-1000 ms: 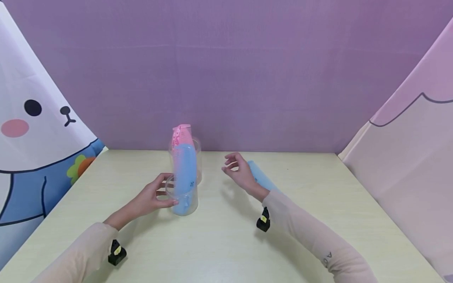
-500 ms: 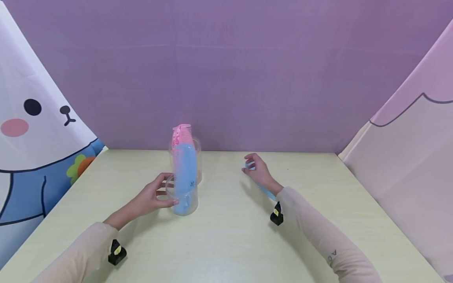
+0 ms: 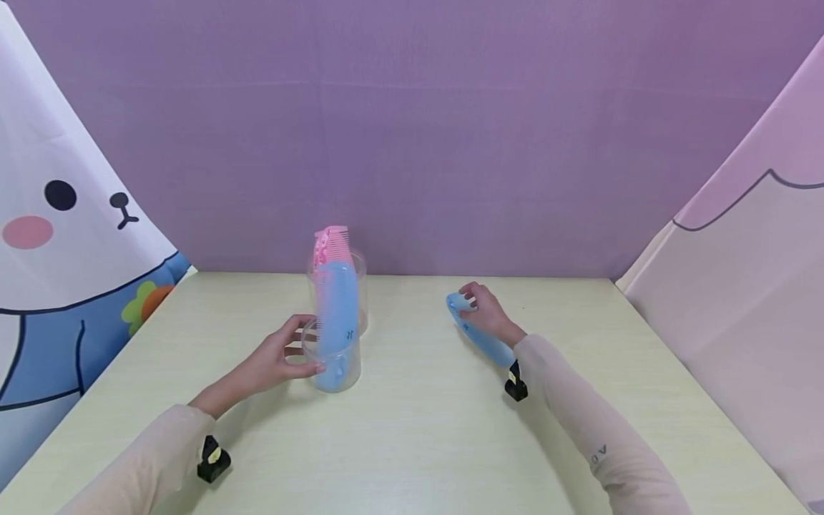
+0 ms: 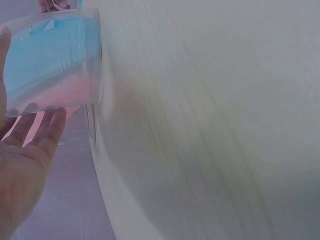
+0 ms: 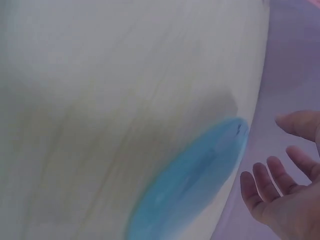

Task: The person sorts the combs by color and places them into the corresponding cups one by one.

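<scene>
On the left, my left hand (image 3: 273, 363) holds a clear plastic cup (image 3: 353, 373) by its side, thumb in front and fingers behind. Inside it leans a blue comb (image 3: 340, 304); pink shows beside the blue through the cup wall (image 4: 92, 82) in the left wrist view. A pink comb (image 3: 333, 244) rises higher behind it. My right hand (image 3: 491, 316) hovers over another blue, oblong comb (image 3: 487, 346) lying on the table, partly covered by hand and sleeve. Its fingers are loosely bent and hold nothing; the right wrist view shows them apart from the blue comb (image 5: 192, 182).
A second clear cup (image 3: 363, 297) stands right behind the held one, mostly hidden. The pale table (image 3: 412, 443) ends at a purple cloth backdrop (image 3: 450, 179). Printed cloths hang at the left (image 3: 77, 286) and right (image 3: 740, 286).
My right hand has moved right, from left of the blue comb on the table to over it, and slightly lower. My left hand and the cups have stayed still.
</scene>
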The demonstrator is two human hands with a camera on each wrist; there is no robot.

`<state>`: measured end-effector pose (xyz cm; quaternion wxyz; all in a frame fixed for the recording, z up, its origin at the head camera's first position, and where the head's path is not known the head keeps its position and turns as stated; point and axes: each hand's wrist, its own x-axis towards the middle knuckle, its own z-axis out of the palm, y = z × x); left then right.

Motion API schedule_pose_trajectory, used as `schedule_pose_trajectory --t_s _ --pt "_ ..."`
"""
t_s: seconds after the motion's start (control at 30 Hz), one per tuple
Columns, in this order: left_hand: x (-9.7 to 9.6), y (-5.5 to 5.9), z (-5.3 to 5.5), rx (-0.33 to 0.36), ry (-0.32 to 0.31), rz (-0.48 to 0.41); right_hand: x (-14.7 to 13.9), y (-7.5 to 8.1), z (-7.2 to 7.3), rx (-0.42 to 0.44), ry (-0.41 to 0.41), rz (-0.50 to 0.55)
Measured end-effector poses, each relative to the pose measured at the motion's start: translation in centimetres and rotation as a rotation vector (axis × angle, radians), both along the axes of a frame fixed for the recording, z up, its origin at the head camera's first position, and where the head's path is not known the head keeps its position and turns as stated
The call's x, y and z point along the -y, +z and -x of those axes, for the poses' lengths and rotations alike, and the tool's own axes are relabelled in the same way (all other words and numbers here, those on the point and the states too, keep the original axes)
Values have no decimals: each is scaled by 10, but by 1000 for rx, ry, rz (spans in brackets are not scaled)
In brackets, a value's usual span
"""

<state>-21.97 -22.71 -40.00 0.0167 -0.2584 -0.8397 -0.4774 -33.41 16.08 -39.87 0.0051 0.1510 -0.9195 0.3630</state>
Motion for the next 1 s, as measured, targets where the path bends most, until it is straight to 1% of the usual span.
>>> schedule_pose_trajectory --t_s 0.23,0.5,0.8,1.0 --pt "0 -1 0 1 -4 0 -11 -5 4 25 21 -60" --pt "1 -2 2 -1 -7 -5 -15 -7 5 78 6 -166" --pt "0 0 1 -4 -7 -5 -13 -6 3 104 10 -188" --pt "0 1 0 3 -6 -4 -12 -7 5 102 15 -193"
